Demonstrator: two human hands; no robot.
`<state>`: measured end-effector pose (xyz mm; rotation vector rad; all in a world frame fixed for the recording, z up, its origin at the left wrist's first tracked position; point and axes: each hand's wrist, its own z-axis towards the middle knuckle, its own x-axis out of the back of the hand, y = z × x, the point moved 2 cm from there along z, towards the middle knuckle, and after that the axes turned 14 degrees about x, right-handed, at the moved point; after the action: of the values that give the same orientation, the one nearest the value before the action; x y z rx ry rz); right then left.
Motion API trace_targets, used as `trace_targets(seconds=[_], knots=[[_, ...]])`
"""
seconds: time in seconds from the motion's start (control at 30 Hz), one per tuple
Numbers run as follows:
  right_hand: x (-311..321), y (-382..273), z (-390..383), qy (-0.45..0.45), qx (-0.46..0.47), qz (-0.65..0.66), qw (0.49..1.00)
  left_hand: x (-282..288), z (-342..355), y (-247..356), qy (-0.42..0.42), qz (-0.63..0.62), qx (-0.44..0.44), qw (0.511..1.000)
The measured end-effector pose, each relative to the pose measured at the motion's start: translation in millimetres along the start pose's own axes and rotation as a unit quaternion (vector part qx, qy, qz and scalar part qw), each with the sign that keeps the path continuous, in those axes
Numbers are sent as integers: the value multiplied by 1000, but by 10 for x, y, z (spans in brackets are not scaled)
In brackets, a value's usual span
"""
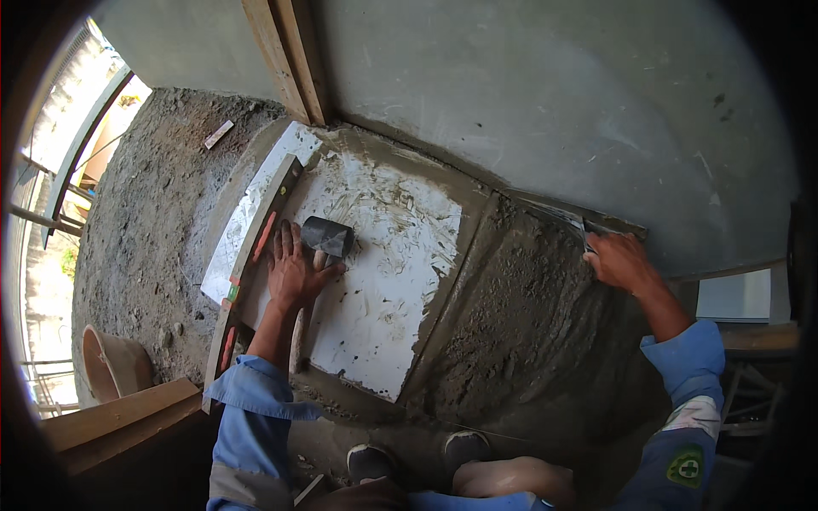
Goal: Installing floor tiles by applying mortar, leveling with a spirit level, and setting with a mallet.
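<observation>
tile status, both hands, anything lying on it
Left hand spread beside level, thumb across mallet. Right hand at foot of wall, gripping partly hidden tool. Tile smeared; mallet and level lying on it.

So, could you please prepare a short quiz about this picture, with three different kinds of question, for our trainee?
1. Which hand is at the foot of the grey wall: A) left; B) right; C) both?
2. True or false: the head of the mallet is white.
3. Fill in: in the picture, the spirit level lies to the ____ of the mallet.

Key: 1. B, the right hand. 2. False; it is black. 3. Left.
</observation>
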<state>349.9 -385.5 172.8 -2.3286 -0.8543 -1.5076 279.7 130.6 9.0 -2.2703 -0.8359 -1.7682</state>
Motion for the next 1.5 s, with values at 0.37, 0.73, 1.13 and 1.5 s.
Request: trace_targets(seconds=[0.37, 0.73, 1.13, 1.5], knots=[[-60, -626, 336, 316, 31, 277, 907, 40, -12, 5, -9, 9, -7, 1000], [79, -2695, 2672, 187, -6, 922, 338, -52, 31, -54, 4, 14, -8, 1000], [-614, -2189, 2172, 307, -106, 848, 419, -64, 20, -6, -24, -4, -14, 1000], [-780, -2023, 260, 346, -118, 833, 415, -33, 89, -18, -5, 12, -25, 1000]])
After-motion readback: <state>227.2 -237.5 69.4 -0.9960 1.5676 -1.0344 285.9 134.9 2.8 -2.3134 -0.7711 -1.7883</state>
